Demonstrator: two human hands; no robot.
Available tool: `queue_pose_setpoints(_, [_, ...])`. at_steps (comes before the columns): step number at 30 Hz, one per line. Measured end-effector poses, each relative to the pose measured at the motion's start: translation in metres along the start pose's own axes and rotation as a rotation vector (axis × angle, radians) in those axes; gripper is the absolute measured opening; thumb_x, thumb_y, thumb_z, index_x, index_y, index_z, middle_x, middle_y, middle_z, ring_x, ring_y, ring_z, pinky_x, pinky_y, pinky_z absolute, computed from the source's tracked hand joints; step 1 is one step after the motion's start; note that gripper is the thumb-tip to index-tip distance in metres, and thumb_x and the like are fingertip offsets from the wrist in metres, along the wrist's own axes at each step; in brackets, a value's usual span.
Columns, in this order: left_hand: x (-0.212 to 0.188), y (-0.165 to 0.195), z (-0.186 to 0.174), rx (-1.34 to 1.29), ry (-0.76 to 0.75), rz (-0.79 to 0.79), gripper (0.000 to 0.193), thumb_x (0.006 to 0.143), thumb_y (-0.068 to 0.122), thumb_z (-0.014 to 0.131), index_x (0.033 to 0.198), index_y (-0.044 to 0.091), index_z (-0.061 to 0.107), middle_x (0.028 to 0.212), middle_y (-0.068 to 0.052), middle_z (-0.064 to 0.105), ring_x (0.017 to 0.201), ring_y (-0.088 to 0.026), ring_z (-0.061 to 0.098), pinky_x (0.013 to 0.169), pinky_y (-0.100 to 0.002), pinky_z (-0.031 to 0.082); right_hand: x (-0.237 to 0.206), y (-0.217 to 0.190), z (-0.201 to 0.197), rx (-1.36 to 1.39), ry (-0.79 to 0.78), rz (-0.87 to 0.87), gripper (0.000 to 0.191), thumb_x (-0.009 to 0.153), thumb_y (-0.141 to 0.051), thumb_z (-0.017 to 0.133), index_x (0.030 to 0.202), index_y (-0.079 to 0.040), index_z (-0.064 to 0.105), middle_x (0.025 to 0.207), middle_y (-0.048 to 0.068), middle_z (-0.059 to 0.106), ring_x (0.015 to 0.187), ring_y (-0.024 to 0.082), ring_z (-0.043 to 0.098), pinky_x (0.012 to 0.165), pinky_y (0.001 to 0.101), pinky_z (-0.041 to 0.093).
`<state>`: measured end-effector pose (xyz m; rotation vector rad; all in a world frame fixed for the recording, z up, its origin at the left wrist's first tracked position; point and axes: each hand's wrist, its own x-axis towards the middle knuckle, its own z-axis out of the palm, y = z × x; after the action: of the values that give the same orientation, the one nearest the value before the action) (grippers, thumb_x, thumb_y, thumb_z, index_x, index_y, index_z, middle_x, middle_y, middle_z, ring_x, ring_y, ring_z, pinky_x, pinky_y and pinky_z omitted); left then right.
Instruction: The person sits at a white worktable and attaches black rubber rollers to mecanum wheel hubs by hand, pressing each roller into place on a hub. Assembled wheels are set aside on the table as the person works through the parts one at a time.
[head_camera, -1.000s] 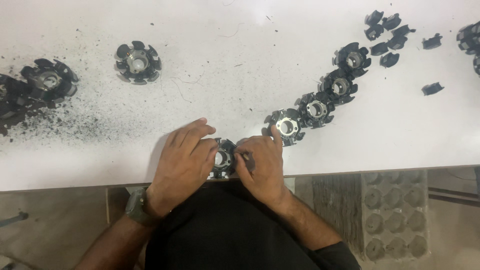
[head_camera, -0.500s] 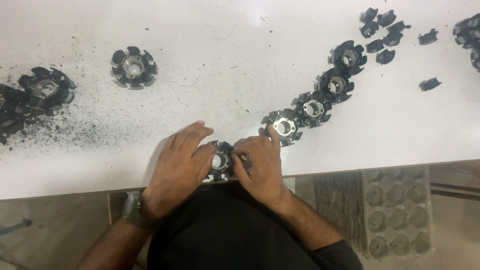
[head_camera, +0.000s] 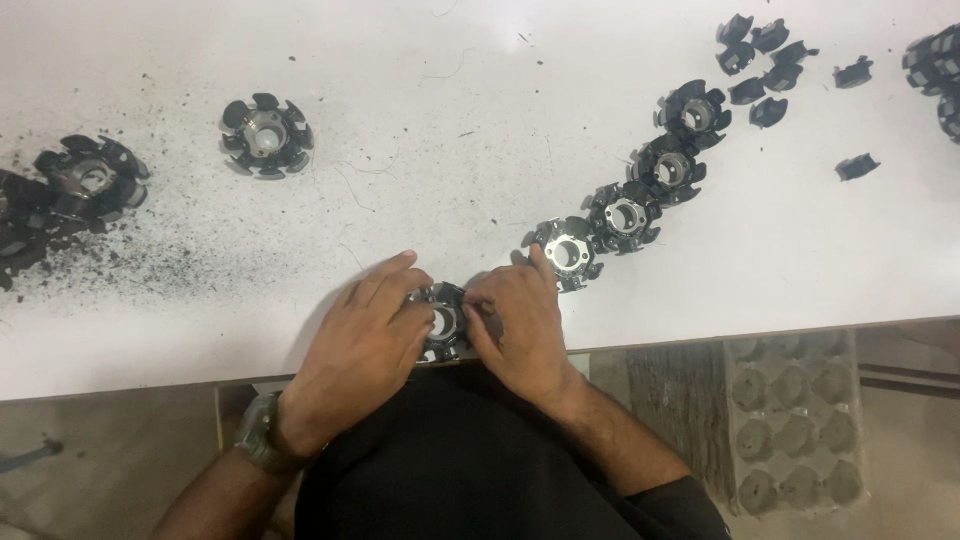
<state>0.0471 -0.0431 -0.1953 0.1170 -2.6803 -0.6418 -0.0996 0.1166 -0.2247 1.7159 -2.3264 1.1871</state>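
1. As was seen half a second earlier, a black toothed ring (head_camera: 443, 320) is gripped at the table (head_camera: 400, 100) edge between left hand (head_camera: 365, 345) and right hand (head_camera: 520, 325).
2. Much of the ring is hidden by fingers.

Person wears a black short-sleeved shirt (head_camera: 480, 460); a dark wristwatch (head_camera: 262, 440) on the left wrist; both forearms bare.
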Motion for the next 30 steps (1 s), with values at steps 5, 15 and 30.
queue_pose_setpoints(5, [0.008, 0.001, 0.002, -0.079, 0.014, 0.011, 0.013, 0.087, 0.01, 0.069, 0.099, 0.004, 0.07, 0.119, -0.01, 0.063, 0.12, -0.03, 0.061, 0.098, -0.045, 0.051, 0.003, 0.001, 0.002, 0.004, -0.002, -0.01, 0.023, 0.089, -0.004, 0.074, 0.107, -0.009, 0.062, 0.104, 0.004, 0.066, 0.103, 0.023, 0.061, 0.122, 0.0592, 0.027])
queue_pose_setpoints(15, [0.007, -0.003, 0.006, -0.325, 0.068, -0.331, 0.011, 0.093, 0.011, 0.069, 0.101, 0.004, 0.07, 0.105, -0.007, 0.071, 0.086, -0.02, 0.07, 0.07, -0.032, 0.057, -0.012, -0.002, 0.004, 0.12, 0.039, -0.026, 0.022, 0.088, -0.005, 0.075, 0.106, -0.008, 0.063, 0.109, 0.007, 0.067, 0.112, 0.025, 0.064, 0.124, 0.0589, 0.029])
queue_pose_setpoints(30, [-0.004, -0.01, 0.003, -0.328, -0.044, -0.458, 0.008, 0.087, 0.009, 0.07, 0.092, 0.005, 0.067, 0.112, -0.005, 0.068, 0.079, -0.017, 0.07, 0.063, -0.03, 0.059, -0.009, -0.007, 0.021, 0.024, 0.051, -0.085, 0.024, 0.086, -0.003, 0.078, 0.106, -0.008, 0.064, 0.106, 0.008, 0.066, 0.109, 0.025, 0.064, 0.122, 0.057, 0.031])
